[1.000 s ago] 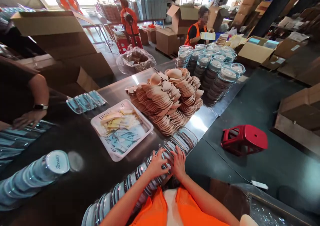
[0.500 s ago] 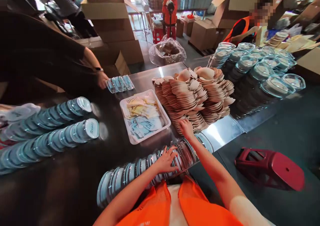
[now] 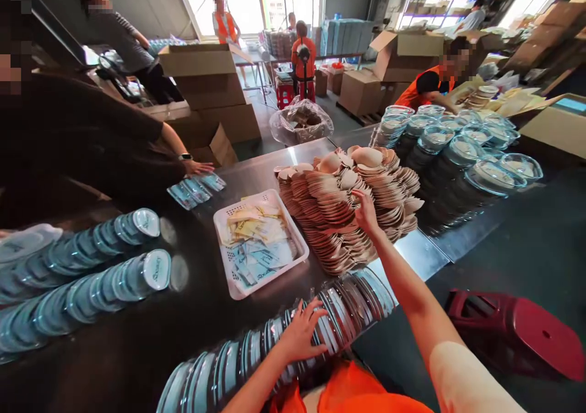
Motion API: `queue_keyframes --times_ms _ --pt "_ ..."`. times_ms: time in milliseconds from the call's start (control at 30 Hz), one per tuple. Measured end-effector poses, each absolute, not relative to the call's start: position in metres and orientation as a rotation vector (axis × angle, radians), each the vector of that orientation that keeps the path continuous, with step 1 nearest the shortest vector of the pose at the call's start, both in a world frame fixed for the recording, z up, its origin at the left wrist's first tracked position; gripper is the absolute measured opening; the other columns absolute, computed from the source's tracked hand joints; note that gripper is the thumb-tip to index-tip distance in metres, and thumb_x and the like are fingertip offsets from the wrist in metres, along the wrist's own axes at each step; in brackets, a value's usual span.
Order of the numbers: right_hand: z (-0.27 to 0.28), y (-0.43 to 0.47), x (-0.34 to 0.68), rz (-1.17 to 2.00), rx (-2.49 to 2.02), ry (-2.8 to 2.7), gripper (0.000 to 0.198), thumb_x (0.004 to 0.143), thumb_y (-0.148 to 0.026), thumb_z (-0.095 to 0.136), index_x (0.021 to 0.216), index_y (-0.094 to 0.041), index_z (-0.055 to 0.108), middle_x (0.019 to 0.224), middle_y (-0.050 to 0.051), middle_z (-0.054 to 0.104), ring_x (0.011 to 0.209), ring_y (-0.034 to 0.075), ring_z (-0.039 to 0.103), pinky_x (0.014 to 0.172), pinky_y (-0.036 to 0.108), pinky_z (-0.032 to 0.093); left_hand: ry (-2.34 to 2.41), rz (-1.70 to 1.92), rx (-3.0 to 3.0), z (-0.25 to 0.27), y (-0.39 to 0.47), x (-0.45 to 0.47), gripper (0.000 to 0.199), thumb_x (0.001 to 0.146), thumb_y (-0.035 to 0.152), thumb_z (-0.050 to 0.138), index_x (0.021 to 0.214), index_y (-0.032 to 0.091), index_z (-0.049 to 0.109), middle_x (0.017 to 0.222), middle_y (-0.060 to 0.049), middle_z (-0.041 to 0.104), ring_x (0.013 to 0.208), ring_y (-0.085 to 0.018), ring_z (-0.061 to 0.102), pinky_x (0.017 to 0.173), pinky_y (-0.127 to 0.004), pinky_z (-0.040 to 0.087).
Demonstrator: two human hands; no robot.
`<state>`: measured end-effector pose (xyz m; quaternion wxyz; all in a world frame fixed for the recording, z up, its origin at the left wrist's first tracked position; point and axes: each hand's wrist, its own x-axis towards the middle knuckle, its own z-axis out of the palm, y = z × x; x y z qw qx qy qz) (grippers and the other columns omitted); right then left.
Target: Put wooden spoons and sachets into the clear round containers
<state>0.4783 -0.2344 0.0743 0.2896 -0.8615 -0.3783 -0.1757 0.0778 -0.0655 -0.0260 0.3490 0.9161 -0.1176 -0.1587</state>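
Observation:
Over a long row of clear, blue-tinted plastic cases (image 3: 345,315) at the table's front edge lies my left hand (image 3: 302,332), fingers spread on the cases' tops. My right hand (image 3: 366,213) reaches to the big pile of beige, shell-shaped cups (image 3: 315,196), which look like bra cups, nested in stacks. Its fingers are partly stretched out against the pile, and I see nothing lifted in them. Left of the pile stands a white plastic basket (image 3: 232,286) holding yellow and blue printed packets (image 3: 259,260).
Two rows of blue-tinted cases (image 3: 110,288) lie at the left. A co-worker's hand (image 3: 196,168) rests by several small packs (image 3: 196,190). Stacked clear cases (image 3: 494,178) stand back right, near another person in an orange vest. A red stool (image 3: 517,333) is at the right.
My right hand has moved up and away from me, from the pile's near edge to farther over the cups. My left hand stays on the case row. The co-worker's hand has shifted over the small packs.

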Motion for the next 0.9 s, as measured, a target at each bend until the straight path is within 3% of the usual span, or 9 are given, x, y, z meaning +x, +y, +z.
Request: queue_keyframes --times_ms 133,200,300,400,467,567,633,767,900 --pt "0.088 -0.25 0.496 -0.209 -2.585 -1.409 0.102 0.077 -0.017 0.063 0.171 -0.013 0.023 0.177 0.023 0.023 0.164 0.038 0.021 0.131 0.065 0.01 -0.272 -0.407 2.365 -0.03 -0.068 0.075 0.084 0.077 0.04 0.084 0.152 0.027 0.047 0.166 -0.017 0.042 0.16 -0.042 0.032 0.131 -0.074 0.012" --pt "0.093 -0.241 0.499 -0.18 -2.656 -1.474 0.104 0.081 -0.025 0.068 0.172 -0.013 0.018 0.178 0.024 0.018 0.166 0.04 0.015 0.13 0.067 0.002 -0.261 -0.424 2.358 -0.033 -0.068 0.073 0.087 0.076 0.038 0.084 0.154 0.029 0.046 0.168 -0.016 0.04 0.161 -0.042 0.031 0.131 -0.073 0.012" --pt "0.097 -0.218 0.508 -0.056 -2.603 -1.537 0.1 0.086 -0.034 0.071 0.171 -0.011 0.023 0.166 0.027 0.042 0.156 0.038 0.036 0.13 0.065 0.01 -0.235 -0.461 2.349 -0.038 -0.066 0.071 0.093 0.074 0.036 0.085 0.158 0.032 0.045 0.172 -0.014 0.037 0.161 -0.042 0.03 0.132 -0.072 0.009" --pt "0.099 -0.206 0.518 0.006 -2.566 -1.511 0.089 0.082 -0.03 0.079 0.16 -0.006 0.043 0.14 0.024 0.064 0.135 0.033 0.057 0.128 0.06 0.022 -0.223 -0.507 2.299 -0.043 -0.064 0.069 0.097 0.071 0.038 0.087 0.159 0.037 0.046 0.173 -0.013 0.036 0.162 -0.044 0.028 0.132 -0.073 0.007" --pt "0.1 -0.21 0.523 0.012 -2.518 -1.479 0.07 0.077 -0.025 0.083 0.141 -0.008 0.061 0.129 0.019 0.069 0.123 0.03 0.062 0.126 0.056 0.028 -0.189 -0.5 2.248 -0.045 -0.062 0.07 0.097 0.073 0.046 0.087 0.16 0.037 0.046 0.172 -0.012 0.038 0.162 -0.044 0.026 0.132 -0.074 0.007" --pt "0.108 -0.229 0.529 0.03 -2.395 -1.438 0.056 0.071 -0.029 0.089 0.121 -0.014 0.069 0.123 0.014 0.07 0.115 0.027 0.063 0.118 0.047 0.041 -0.003 -0.304 2.163 -0.046 -0.058 0.086 0.078 0.089 0.062 0.07 0.159 0.033 0.048 0.169 -0.013 0.045 0.163 -0.041 0.027 0.133 -0.071 0.01" --pt "0.119 -0.244 0.533 0.035 -2.273 -1.334 0.061 0.068 -0.036 0.092 0.119 -0.014 0.069 0.123 0.013 0.07 0.113 0.026 0.064 0.109 0.042 0.049 0.151 -0.167 2.036 -0.045 -0.059 0.112 0.073 0.097 0.071 0.053 0.156 0.028 0.051 0.166 -0.014 0.049 0.161 -0.037 0.035 0.134 -0.064 0.02" --pt "0.147 -0.274 0.534 -0.008 -1.96 -0.956 0.073 0.065 -0.051 0.09 0.125 -0.015 0.068 0.121 0.01 0.073 0.11 0.026 0.067 0.101 0.041 0.056 0.29 -0.216 1.638 -0.034 -0.078 0.206 0.084 0.1 0.081 0.031 0.156 0.021 0.05 0.162 -0.018 0.054 0.154 -0.033 0.047 0.125 -0.052 0.043" --pt "0.154 -0.299 0.515 -0.113 -1.643 -0.567 0.092 0.064 -0.053 0.09 0.144 -0.018 0.061 0.132 0.012 0.074 0.117 0.03 0.069 0.1 0.046 0.06 0.303 -0.265 1.439 -0.02 -0.115 0.307 0.075 0.106 0.071 0.03 0.157 0.02 0.05 0.165 -0.017 0.05 0.153 -0.031 0.05 0.121 -0.05 0.048"
